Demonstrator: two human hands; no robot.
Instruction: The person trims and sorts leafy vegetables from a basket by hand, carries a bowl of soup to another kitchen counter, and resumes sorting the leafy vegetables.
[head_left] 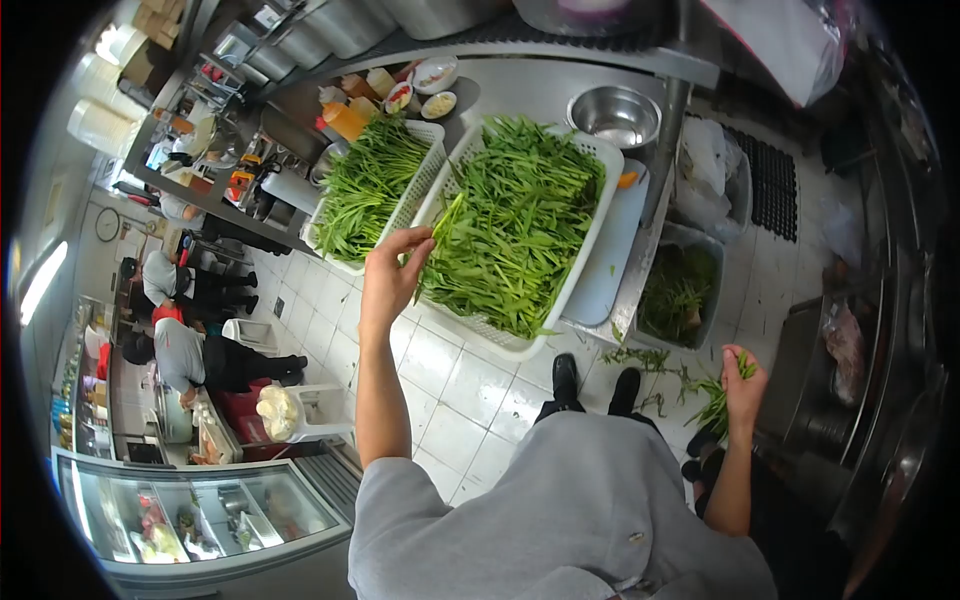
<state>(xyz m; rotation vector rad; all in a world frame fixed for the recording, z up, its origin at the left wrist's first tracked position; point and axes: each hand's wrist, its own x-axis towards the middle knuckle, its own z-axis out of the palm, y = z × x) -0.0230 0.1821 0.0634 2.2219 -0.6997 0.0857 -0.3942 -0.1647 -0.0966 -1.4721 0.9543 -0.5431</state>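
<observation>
My left hand (395, 262) pinches a thin green stem between thumb and fingertips, at the left edge of a large white basket (515, 345). Leafy greens (525, 225) with long narrow leaves fill this basket. Out to the right, my right hand (745, 385) is closed around a small bunch of greens (712, 403), whose leaves hang down over the floor. Beside the large basket stands a second white basket (420, 178), holding long-stemmed greens (370, 185) laid lengthwise.
A steel bowl (613, 112) and a pale cutting board (605, 270) are on the counter. A grey bin (690, 325) with leafy scraps stands right, near loose leaves (650, 360) on the tiles. Two people (185, 355) work at left, behind a glass-topped display case (200, 515).
</observation>
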